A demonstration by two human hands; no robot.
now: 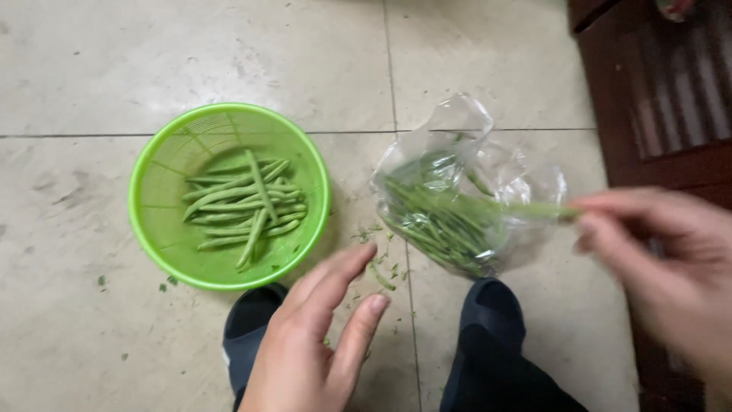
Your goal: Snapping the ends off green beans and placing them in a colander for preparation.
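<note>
One green plastic colander [156, 191], round, on tiled floor [76, 69], far left; holds a loose heap of trimmed green beans [244, 207]. Scattered green trimmings [381, 271] on tile between colander and bag. Left hand [313, 336], lower centre, open, fingers extended and slightly spread, holding nothing, hovering above trimmings. Two dark slippers [248, 324], below, either side of left hand. One clear plastic bag [465, 191], right of centre, open, lying on floor, holding a bundle of untrimmed green beans [435, 221]. Right hand [671, 259], far right, blurred, fingertips pinched on end of single green bean [534, 210] reaching out over bag mouth. Dark wooden furniture [656, 84], upper right.
</note>
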